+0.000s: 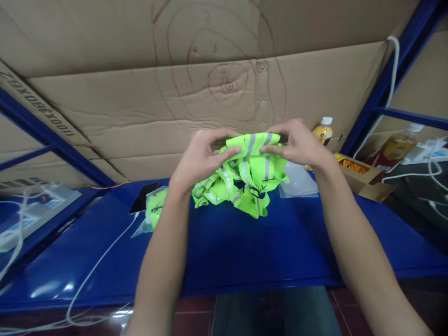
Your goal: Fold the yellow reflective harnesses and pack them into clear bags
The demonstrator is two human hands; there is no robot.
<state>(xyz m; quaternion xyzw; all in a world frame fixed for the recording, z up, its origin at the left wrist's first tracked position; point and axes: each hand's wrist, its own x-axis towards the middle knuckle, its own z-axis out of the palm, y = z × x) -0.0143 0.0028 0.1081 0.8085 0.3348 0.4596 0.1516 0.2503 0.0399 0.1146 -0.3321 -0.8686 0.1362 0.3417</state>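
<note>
Between my two hands is a neon-green reflective vest [255, 175] made of straps with silver stripes. My left hand [210, 156] pinches its upper left edge, thumb in front and fingers behind. On the other side, my right hand [292, 142] grips the upper right edge in the same way. Loose straps and a black buckle dangle below, near the blue table [245, 252]; whether they touch it I cannot tell. By my left forearm lies a clear plastic bag [154, 210] with more neon-green material inside.
A phone [143, 198] with a white cable lies at the left. Behind my right hand are a clear plastic sheet or bag [299, 181] and a yellow bottle [324, 130]. An open cardboard box [364, 175] stands at the right. A cardboard wall [122, 98] closes off the back.
</note>
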